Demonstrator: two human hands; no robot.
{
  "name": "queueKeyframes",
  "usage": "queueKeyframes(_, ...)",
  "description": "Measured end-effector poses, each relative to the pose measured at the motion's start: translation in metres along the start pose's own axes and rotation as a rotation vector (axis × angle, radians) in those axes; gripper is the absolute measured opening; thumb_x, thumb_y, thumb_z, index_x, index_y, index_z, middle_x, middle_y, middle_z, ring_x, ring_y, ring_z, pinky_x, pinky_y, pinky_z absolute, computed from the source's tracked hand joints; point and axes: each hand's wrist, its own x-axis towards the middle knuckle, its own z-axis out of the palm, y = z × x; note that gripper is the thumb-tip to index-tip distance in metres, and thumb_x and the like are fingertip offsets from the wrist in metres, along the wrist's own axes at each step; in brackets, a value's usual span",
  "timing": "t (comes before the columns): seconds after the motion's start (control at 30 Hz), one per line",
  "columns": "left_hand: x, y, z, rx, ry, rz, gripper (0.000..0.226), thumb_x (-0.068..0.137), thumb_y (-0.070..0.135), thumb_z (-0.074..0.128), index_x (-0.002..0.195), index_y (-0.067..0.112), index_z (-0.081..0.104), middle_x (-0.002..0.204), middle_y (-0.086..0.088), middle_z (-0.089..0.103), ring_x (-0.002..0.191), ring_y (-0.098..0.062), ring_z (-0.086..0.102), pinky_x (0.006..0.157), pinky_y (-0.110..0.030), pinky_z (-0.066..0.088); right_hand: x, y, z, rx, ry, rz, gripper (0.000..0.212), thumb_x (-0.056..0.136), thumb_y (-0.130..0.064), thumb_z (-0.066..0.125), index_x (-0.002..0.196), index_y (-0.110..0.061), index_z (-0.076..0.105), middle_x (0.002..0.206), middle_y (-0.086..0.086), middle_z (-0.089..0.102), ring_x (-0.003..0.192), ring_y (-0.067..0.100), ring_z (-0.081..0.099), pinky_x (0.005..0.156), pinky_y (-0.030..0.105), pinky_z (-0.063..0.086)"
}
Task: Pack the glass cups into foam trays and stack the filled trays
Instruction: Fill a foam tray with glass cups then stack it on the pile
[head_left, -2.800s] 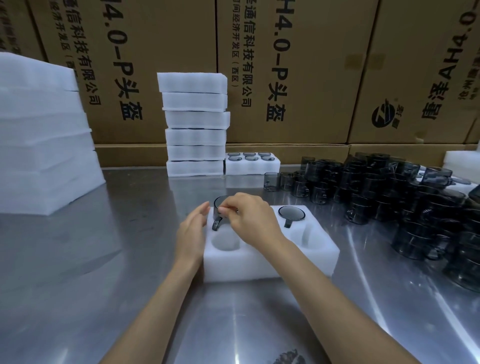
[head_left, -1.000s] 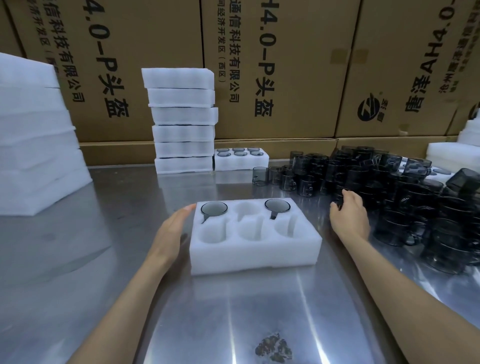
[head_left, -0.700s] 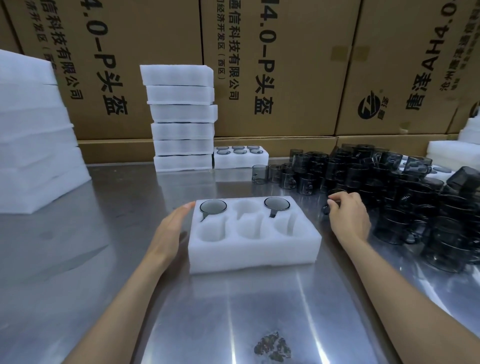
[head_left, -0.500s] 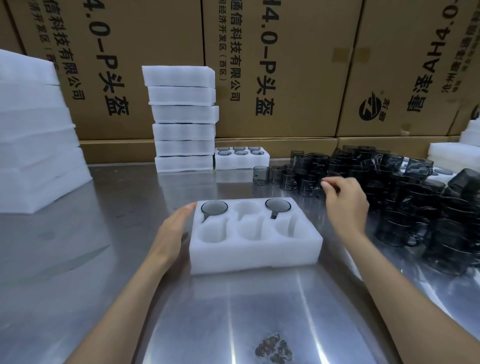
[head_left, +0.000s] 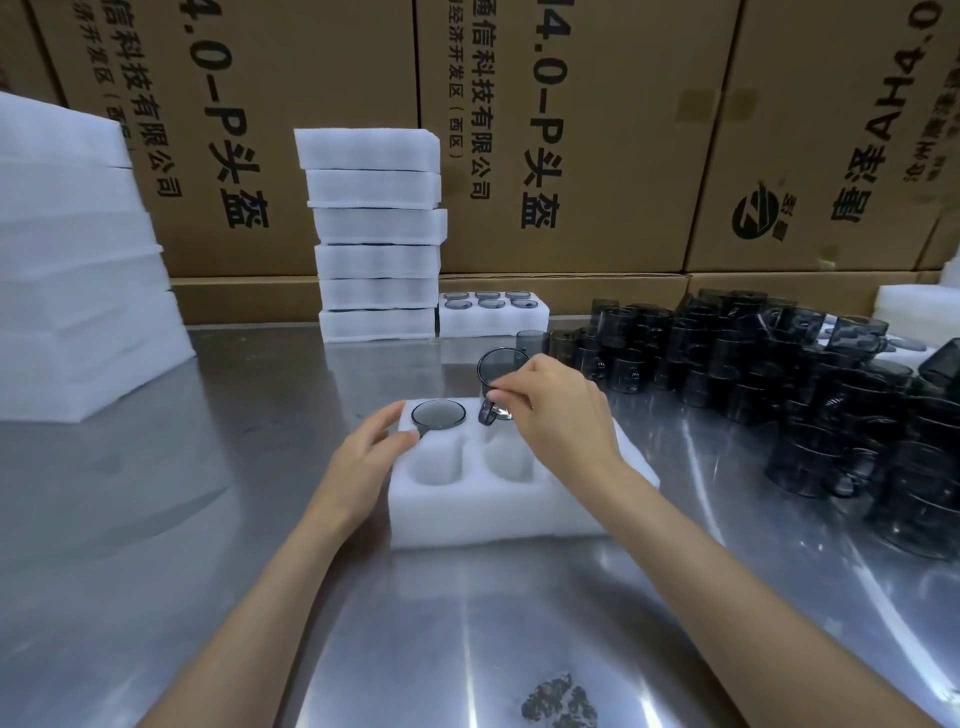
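A white foam tray (head_left: 493, 514) lies on the steel table in front of me. One dark glass cup (head_left: 438, 414) sits in its far left pocket. My right hand (head_left: 558, 410) pinches another dark glass cup (head_left: 496, 371) by its side and holds it tilted over the far middle pocket. That hand hides the far right pocket. My left hand (head_left: 363, 457) rests with straight fingers against the tray's left edge. A big heap of loose dark glass cups (head_left: 779, 374) covers the table to the right.
A stack of several filled foam trays (head_left: 376, 234) stands at the back, with one filled tray (head_left: 493, 314) beside it. Foam sheets (head_left: 72, 260) are piled at the left. Cardboard boxes (head_left: 571, 130) wall off the back. A dark smudge (head_left: 558, 701) marks the near table.
My right hand took a cup from the heap on the right and carried it left, over the tray's far middle pocket. My left hand stayed at the tray's left edge.
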Motion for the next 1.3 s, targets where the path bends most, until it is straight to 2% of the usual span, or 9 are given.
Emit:
queueKeyframes(0.17,0.0,-0.001,0.0,0.034,0.026,-0.008,0.028,0.084,0.024,0.06,0.095,0.05,0.06,0.092,0.034,0.065,0.088,0.018,0.057,0.075,-0.006,0.043,0.0,0.002,-0.001,0.008,-0.035,0.001,0.021,0.094,-0.035,0.051,0.093,-0.03,0.072,0.083,-0.009,0.05,0.086,0.02,0.054,0.061,0.028,0.027)
queueKeyframes(0.4,0.001,-0.001,0.0,0.086,0.04,-0.033,0.031,0.071,0.039,0.054,0.1,0.051,0.057,0.105,0.035,0.058,0.111,-0.002,0.053,0.087,-0.021,0.038,0.001,0.003,-0.001,0.105,-0.096,0.07,0.02,0.093,-0.036,0.053,0.087,-0.033,0.071,0.082,-0.011,0.055,0.085,0.015,0.053,0.061,0.028,0.03)
queueKeyframes(0.53,0.002,0.003,-0.001,0.137,0.067,-0.054,0.059,0.074,0.043,0.057,0.131,0.028,0.052,0.133,0.011,0.051,0.127,-0.01,0.043,0.097,-0.025,0.032,-0.001,0.003,-0.002,0.112,-0.105,0.067,0.02,0.094,-0.036,0.05,0.093,-0.034,0.07,0.093,-0.012,0.057,0.089,0.01,0.051,0.065,0.027,0.033)
queueKeyframes(0.6,0.004,0.008,0.0,0.175,0.085,-0.016,0.049,0.087,0.036,0.06,0.135,0.025,0.05,0.14,0.007,0.048,0.129,-0.01,0.041,0.1,-0.025,0.031,-0.001,0.003,-0.004,0.141,-0.067,0.059,0.023,0.095,-0.034,0.048,0.102,-0.032,0.069,0.098,-0.011,0.058,0.095,0.009,0.05,0.068,0.028,0.035)
queueKeyframes(0.7,0.005,0.019,0.002,0.199,0.099,0.07,0.039,0.095,0.028,0.051,0.134,0.028,0.05,0.14,0.01,0.047,0.127,-0.002,0.04,0.101,-0.02,0.029,0.0,0.006,-0.009,0.133,0.009,0.065,0.029,0.098,-0.028,0.041,0.118,-0.03,0.063,0.113,-0.013,0.059,0.106,0.011,0.048,0.076,0.028,0.038)
queueKeyframes(0.8,0.003,0.038,0.008,0.234,-0.008,0.176,0.043,0.097,0.032,0.048,0.14,0.032,0.042,0.142,0.023,0.036,0.128,0.011,0.029,0.098,-0.001,0.021,-0.002,0.014,-0.014,0.126,-0.059,0.075,0.041,0.099,-0.024,0.034,0.138,-0.029,0.046,0.143,-0.017,0.042,0.13,0.007,0.034,0.095,0.027,0.033)
queueKeyframes(0.97,0.0,0.055,0.029,0.677,-0.333,0.264,0.058,0.095,0.046,0.023,0.149,0.032,0.012,0.153,0.024,0.002,0.14,0.008,-0.003,0.115,-0.028,-0.005,-0.007,0.012,-0.01,0.009,-0.355,-0.021,0.053,0.101,-0.027,0.024,0.152,-0.022,0.012,0.158,-0.012,0.0,0.144,0.002,0.0,0.11,0.021,0.007)
queueKeyframes(1.1,-0.006,0.054,0.035,0.857,-0.406,0.241,0.048,0.103,0.029,0.023,0.151,0.026,0.015,0.158,0.015,0.005,0.144,-0.002,-0.002,0.114,-0.029,-0.002,-0.006,0.012,-0.01,-0.036,-0.494,0.012,0.052,0.1,-0.025,0.023,0.151,-0.015,0.017,0.159,-0.004,0.007,0.145,0.008,0.005,0.116,0.028,0.006)
queueKeyframes(1.3,-0.004,0.054,0.036,0.926,-0.425,0.169,0.047,0.102,0.031,0.025,0.149,0.029,0.023,0.156,0.018,0.014,0.144,-0.001,0.005,0.116,-0.031,0.001,-0.002,0.009,-0.009,-0.102,-0.616,0.029,0.051,0.101,-0.026,0.021,0.149,-0.012,0.024,0.159,0.0,0.011,0.145,0.013,0.011,0.118,0.033,0.01)
